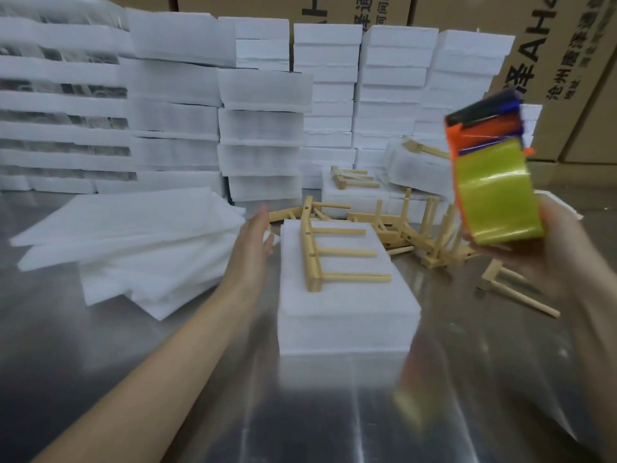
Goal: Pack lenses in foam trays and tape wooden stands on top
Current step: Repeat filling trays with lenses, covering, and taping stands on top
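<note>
A white foam tray pack (pixel 347 309) stands in the middle of the metal table. On its top lies a wooden stand (pixel 320 255) with three pegs pointing right. My left hand (pixel 255 238) hovers just left of the pack's far corner, fingers straight and holding nothing. My right hand (pixel 547 259) is raised to the right of the pack and grips an orange tape dispenser (pixel 490 175) with a roll of yellowish tape. No lenses are visible.
Loose foam sheets (pixel 133 238) lie piled at the left. Several wooden stands (pixel 430 235) lie jumbled behind and right of the pack. Tall stacks of foam trays (pixel 263 128) line the back, with cardboard boxes (pixel 561 61) behind them.
</note>
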A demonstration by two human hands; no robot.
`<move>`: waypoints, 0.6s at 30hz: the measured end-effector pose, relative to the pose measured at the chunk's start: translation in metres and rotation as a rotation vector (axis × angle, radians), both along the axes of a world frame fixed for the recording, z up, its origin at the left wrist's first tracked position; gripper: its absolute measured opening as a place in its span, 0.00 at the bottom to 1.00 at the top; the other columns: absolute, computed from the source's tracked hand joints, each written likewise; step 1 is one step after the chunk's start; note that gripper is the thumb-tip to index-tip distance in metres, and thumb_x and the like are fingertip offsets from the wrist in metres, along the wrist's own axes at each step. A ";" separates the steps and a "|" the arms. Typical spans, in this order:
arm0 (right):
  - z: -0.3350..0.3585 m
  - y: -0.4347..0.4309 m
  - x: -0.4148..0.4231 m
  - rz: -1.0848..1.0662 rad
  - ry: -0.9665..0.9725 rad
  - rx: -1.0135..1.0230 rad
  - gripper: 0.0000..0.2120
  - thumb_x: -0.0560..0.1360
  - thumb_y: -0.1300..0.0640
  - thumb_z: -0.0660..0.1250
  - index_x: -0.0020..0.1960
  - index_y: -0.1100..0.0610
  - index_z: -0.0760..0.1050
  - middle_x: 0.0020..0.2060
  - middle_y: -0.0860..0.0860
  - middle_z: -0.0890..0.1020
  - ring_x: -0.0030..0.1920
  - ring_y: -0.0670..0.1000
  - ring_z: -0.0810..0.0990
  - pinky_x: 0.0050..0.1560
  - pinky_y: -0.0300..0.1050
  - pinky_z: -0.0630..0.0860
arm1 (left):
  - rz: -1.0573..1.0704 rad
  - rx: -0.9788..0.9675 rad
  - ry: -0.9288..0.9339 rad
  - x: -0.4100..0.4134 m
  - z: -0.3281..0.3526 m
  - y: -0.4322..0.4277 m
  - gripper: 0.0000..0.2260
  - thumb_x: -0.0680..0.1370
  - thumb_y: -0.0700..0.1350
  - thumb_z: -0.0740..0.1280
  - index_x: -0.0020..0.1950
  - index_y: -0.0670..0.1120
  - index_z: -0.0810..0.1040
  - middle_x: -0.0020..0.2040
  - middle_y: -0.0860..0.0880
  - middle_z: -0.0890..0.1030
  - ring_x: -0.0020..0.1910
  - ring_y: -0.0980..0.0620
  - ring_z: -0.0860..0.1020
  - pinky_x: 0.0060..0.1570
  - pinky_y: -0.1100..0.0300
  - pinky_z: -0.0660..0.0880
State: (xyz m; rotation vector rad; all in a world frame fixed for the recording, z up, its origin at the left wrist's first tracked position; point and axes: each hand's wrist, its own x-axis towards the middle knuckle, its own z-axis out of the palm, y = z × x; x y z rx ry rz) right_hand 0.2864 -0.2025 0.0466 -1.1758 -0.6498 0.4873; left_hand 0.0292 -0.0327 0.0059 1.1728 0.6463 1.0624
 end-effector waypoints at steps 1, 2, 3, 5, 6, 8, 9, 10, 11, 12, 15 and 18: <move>0.002 0.008 -0.012 0.008 -0.071 -0.029 0.12 0.78 0.52 0.56 0.56 0.52 0.76 0.46 0.51 0.86 0.44 0.52 0.85 0.32 0.47 0.81 | 0.070 0.141 0.028 -0.003 0.005 -0.002 0.19 0.80 0.55 0.59 0.68 0.48 0.73 0.64 0.55 0.77 0.60 0.60 0.76 0.54 0.63 0.72; 0.000 0.018 -0.023 0.003 -0.106 -0.032 0.09 0.74 0.52 0.60 0.52 0.52 0.76 0.45 0.52 0.85 0.43 0.54 0.85 0.31 0.47 0.80 | 0.094 0.263 0.042 -0.006 0.011 -0.006 0.16 0.78 0.56 0.61 0.62 0.52 0.76 0.56 0.58 0.80 0.51 0.61 0.79 0.47 0.64 0.73; -0.003 0.026 -0.032 -0.019 -0.116 0.001 0.08 0.69 0.53 0.62 0.47 0.53 0.75 0.43 0.53 0.83 0.41 0.54 0.83 0.32 0.46 0.79 | 0.079 0.340 0.031 -0.010 0.016 -0.011 0.13 0.76 0.56 0.61 0.54 0.53 0.79 0.48 0.58 0.82 0.41 0.59 0.80 0.37 0.65 0.73; -0.005 0.032 -0.047 -0.094 -0.235 0.034 0.07 0.64 0.55 0.61 0.41 0.53 0.72 0.36 0.51 0.77 0.36 0.50 0.76 0.36 0.44 0.73 | -0.009 0.370 -0.032 -0.014 0.025 -0.025 0.13 0.76 0.56 0.60 0.42 0.51 0.81 0.39 0.51 0.84 0.26 0.54 0.76 0.22 0.68 0.63; -0.008 0.036 -0.052 -0.086 -0.292 0.052 0.06 0.65 0.55 0.61 0.41 0.53 0.72 0.34 0.48 0.76 0.35 0.47 0.75 0.37 0.41 0.71 | -0.060 0.348 -0.048 -0.014 0.029 -0.032 0.16 0.76 0.58 0.61 0.39 0.51 0.82 0.38 0.48 0.84 0.21 0.54 0.73 0.19 0.69 0.60; -0.015 0.038 -0.062 -0.046 -0.367 0.113 0.05 0.66 0.56 0.61 0.42 0.51 0.73 0.31 0.43 0.78 0.32 0.41 0.75 0.33 0.35 0.71 | -0.164 0.266 -0.037 -0.013 0.032 -0.043 0.22 0.75 0.65 0.61 0.39 0.48 0.81 0.40 0.45 0.85 0.18 0.54 0.71 0.17 0.71 0.57; -0.017 0.037 -0.067 -0.027 -0.411 0.144 0.06 0.67 0.56 0.62 0.44 0.50 0.73 0.32 0.41 0.80 0.32 0.40 0.76 0.32 0.33 0.72 | -0.219 0.223 -0.026 -0.011 0.032 -0.045 0.26 0.72 0.67 0.61 0.41 0.45 0.80 0.40 0.45 0.85 0.18 0.54 0.71 0.16 0.71 0.56; -0.018 0.037 -0.072 -0.002 -0.457 0.170 0.08 0.67 0.56 0.63 0.45 0.49 0.73 0.33 0.40 0.81 0.32 0.39 0.77 0.32 0.31 0.72 | -0.262 0.178 -0.021 -0.010 0.032 -0.047 0.28 0.69 0.68 0.60 0.43 0.43 0.79 0.39 0.45 0.84 0.18 0.54 0.72 0.15 0.71 0.56; -0.019 0.038 -0.076 0.029 -0.493 0.182 0.09 0.66 0.55 0.64 0.47 0.48 0.73 0.35 0.40 0.81 0.34 0.39 0.78 0.34 0.31 0.73 | -0.290 0.133 -0.029 -0.010 0.032 -0.048 0.29 0.67 0.68 0.60 0.43 0.42 0.79 0.38 0.45 0.83 0.19 0.54 0.72 0.15 0.71 0.55; -0.020 0.039 -0.079 0.052 -0.508 0.183 0.10 0.66 0.53 0.65 0.47 0.47 0.73 0.37 0.41 0.82 0.37 0.41 0.79 0.36 0.32 0.74 | -0.313 0.086 -0.053 -0.010 0.033 -0.047 0.29 0.66 0.68 0.60 0.42 0.42 0.80 0.36 0.46 0.82 0.19 0.55 0.73 0.14 0.70 0.54; -0.022 0.041 -0.081 0.096 -0.461 0.172 0.12 0.67 0.55 0.66 0.49 0.45 0.74 0.41 0.46 0.82 0.39 0.48 0.80 0.39 0.42 0.77 | -0.415 -0.053 -0.152 -0.015 0.036 -0.041 0.30 0.65 0.69 0.61 0.39 0.43 0.85 0.37 0.45 0.82 0.21 0.54 0.75 0.13 0.70 0.55; -0.019 0.040 -0.077 0.172 -0.362 0.178 0.17 0.66 0.57 0.68 0.55 0.49 0.74 0.40 0.47 0.82 0.37 0.48 0.81 0.36 0.42 0.77 | -0.476 -0.096 -0.174 -0.018 0.037 -0.039 0.28 0.66 0.67 0.62 0.41 0.44 0.86 0.40 0.44 0.84 0.23 0.55 0.75 0.14 0.70 0.57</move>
